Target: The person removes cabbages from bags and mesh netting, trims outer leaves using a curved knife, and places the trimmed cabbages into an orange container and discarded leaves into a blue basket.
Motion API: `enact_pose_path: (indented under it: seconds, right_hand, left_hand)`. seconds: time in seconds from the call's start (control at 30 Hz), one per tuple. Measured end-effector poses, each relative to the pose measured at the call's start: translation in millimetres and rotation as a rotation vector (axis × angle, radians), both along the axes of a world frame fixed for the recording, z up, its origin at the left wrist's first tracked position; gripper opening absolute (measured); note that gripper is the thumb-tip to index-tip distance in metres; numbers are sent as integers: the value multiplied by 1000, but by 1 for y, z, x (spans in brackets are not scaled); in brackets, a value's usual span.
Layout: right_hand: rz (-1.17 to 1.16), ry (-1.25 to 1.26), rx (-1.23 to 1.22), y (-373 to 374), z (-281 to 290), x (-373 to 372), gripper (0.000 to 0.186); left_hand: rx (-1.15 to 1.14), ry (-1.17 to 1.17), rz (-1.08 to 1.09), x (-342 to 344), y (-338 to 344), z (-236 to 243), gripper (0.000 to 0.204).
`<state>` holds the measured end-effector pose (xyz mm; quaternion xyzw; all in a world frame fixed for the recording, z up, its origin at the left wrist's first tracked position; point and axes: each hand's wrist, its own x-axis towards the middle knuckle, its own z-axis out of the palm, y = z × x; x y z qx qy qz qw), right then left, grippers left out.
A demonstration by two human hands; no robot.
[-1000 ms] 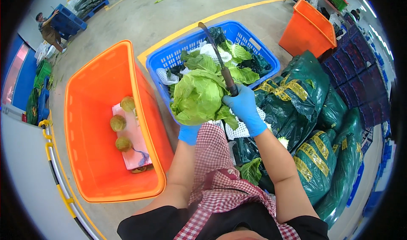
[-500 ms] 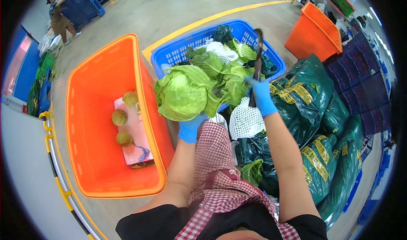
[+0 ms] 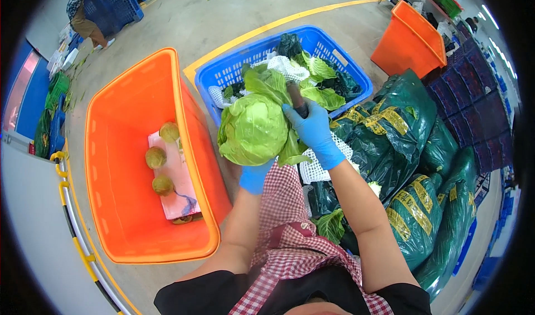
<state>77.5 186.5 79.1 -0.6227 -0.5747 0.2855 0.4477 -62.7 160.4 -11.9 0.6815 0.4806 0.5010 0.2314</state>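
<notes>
A round green cabbage [image 3: 253, 128] with loose outer leaves rests in my left hand [image 3: 257, 176], which grips it from below; its fingers are mostly hidden. Gloved in blue, my right hand [image 3: 313, 128] is closed on a dark, knife-like tool [image 3: 297, 99] at the cabbage's right side. Part of the tool is hidden by hand and leaves. Just beyond the cabbage, a blue crate [image 3: 359, 88] holds torn leaves [image 3: 326, 98], white foam netting [image 3: 287, 67] and dark green plastic. More white netting [image 3: 315, 167] lies below my right hand.
At left stands a deep orange bin [image 3: 120, 203] with several round greenish items [image 3: 156, 157] and a pink board inside. Stuffed green bags [image 3: 412, 125] crowd the right. Another orange bin [image 3: 409, 42] stands farther back. A person [image 3: 83, 17] handles blue pallets at far left.
My right hand has moved left and down to the cabbage, and the tool is now lower and tilted. The cabbage has shifted slightly right. The distant person has moved slightly.
</notes>
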Motion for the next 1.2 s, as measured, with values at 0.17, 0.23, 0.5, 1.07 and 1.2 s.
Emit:
enact_pose_path:
  seconds: [0.17, 0.23, 0.5, 1.07, 1.2]
  right_hand:
    - [46, -91, 89, 1, 1, -1, 26]
    - [-93, 34, 11, 7, -12, 7, 24]
    - [-208, 436, -202, 60, -23, 39, 37]
    - [103, 241, -230, 1, -32, 6, 23]
    - [-22, 556, -330, 15, -51, 19, 19]
  left_hand:
    - [-259, -906, -316, -8, 0, -23, 56]
    - [-372, -1353, -420, -8, 3, -45, 53]
    - [-292, -741, -297, -16, 10, -29, 57]
    - [-210, -759, -217, -4, -2, -24, 52]
    - [-304, -995, -288, -7, -1, -29, 51]
